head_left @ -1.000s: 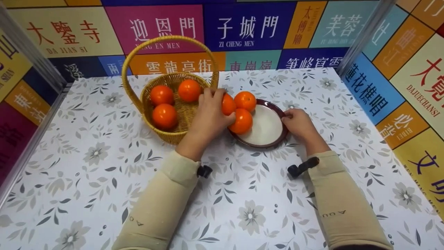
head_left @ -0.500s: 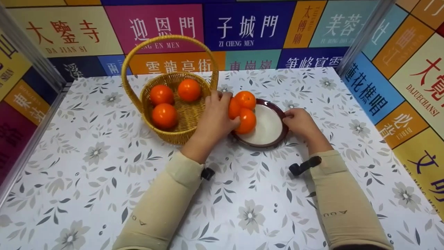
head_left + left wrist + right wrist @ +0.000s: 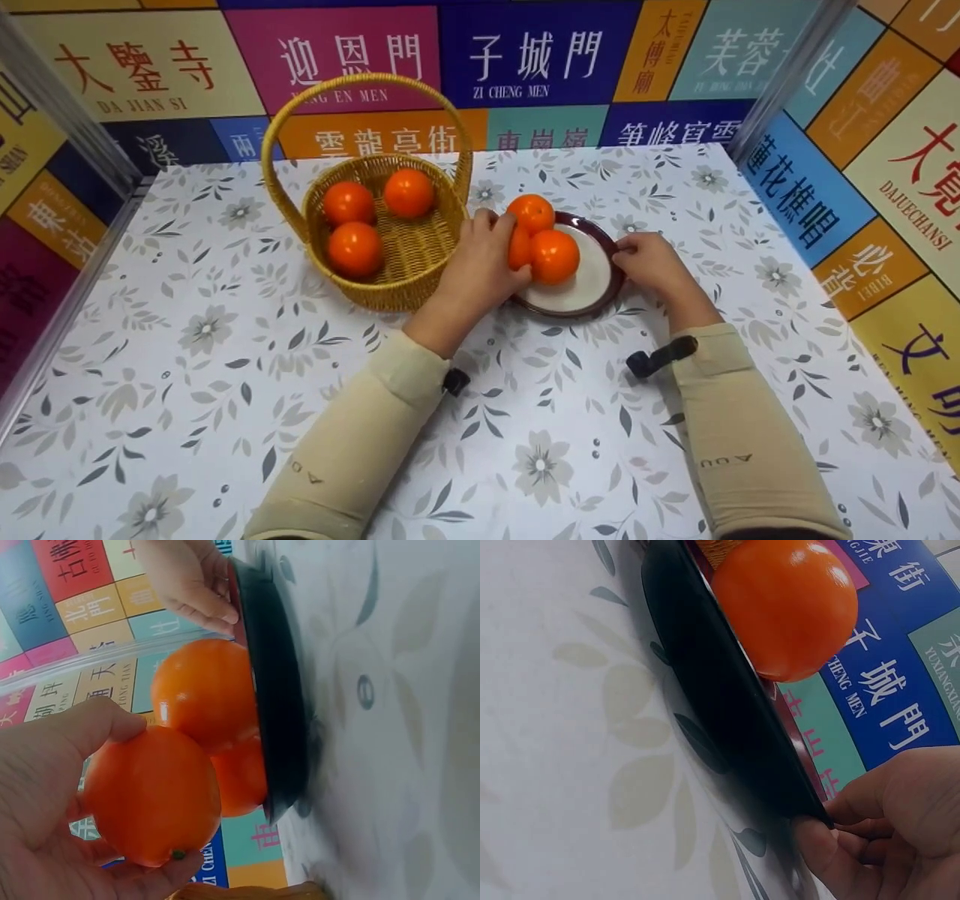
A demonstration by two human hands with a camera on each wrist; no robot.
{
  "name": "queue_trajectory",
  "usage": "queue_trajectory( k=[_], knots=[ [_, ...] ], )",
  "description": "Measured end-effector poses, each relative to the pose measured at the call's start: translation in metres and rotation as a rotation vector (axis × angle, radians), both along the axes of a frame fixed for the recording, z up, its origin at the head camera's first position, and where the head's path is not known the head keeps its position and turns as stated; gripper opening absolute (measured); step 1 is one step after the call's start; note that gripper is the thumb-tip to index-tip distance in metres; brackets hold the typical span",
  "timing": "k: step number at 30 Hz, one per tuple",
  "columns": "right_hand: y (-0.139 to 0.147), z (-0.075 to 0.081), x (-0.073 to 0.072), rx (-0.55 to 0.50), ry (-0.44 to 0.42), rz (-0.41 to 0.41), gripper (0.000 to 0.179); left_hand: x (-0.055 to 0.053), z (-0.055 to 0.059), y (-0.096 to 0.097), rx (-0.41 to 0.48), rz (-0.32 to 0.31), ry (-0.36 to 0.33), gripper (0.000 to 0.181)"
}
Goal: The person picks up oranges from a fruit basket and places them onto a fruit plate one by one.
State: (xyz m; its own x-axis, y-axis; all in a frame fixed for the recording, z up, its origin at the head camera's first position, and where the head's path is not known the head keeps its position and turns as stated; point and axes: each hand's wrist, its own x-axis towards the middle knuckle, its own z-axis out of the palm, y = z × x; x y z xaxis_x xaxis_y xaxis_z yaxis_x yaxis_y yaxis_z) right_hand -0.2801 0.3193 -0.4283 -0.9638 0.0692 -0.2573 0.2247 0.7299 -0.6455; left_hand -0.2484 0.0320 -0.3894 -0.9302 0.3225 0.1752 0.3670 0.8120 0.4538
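Note:
My left hand (image 3: 484,262) grips an orange (image 3: 154,795) at the left rim of a round plate (image 3: 598,279), white inside with a dark brown rim. Beside it on the plate sit two more oranges, a near one (image 3: 555,256) and a far one (image 3: 531,213); the held fruit overlaps them in the left wrist view. At the opposite side, my right hand (image 3: 654,266) pinches the plate's rim between thumb and fingers. The right wrist view shows this pinch and the plate's dark underside (image 3: 720,690). In the head view, the left hand partly hides the held orange.
Left of the plate stands a yellow wicker basket (image 3: 386,296) with a tall arched handle and three oranges (image 3: 355,250) inside. White floral cloth (image 3: 540,420) covers the table. Colourful printed panels (image 3: 532,60) rise behind it and at both sides.
My left hand has moved right, away from the basket and over the plate's left rim, with its orange. The near orange on the plate has shifted right. My right hand stays at the rim.

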Motion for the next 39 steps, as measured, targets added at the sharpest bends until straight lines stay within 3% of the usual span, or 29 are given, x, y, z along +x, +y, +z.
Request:
queue_trajectory(
  k=[14,22,31,39],
  knots=[
    [0.0,-0.001,0.004,-0.001,0.046,0.021,0.037,0.003,-0.013,0.011,-0.081,-0.07,-0.025,0.065],
    [-0.001,-0.001,0.002,0.0,0.035,0.016,0.038,0.001,-0.016,0.012,-0.061,-0.063,-0.067,0.067],
    [-0.001,0.001,0.001,-0.011,-0.004,0.008,0.038,0.001,-0.02,0.011,-0.029,-0.076,-0.031,0.059],
    [0.001,-0.001,0.002,-0.003,0.051,0.03,0.036,0.001,-0.017,0.012,-0.025,-0.072,-0.057,0.056]
  ],
)
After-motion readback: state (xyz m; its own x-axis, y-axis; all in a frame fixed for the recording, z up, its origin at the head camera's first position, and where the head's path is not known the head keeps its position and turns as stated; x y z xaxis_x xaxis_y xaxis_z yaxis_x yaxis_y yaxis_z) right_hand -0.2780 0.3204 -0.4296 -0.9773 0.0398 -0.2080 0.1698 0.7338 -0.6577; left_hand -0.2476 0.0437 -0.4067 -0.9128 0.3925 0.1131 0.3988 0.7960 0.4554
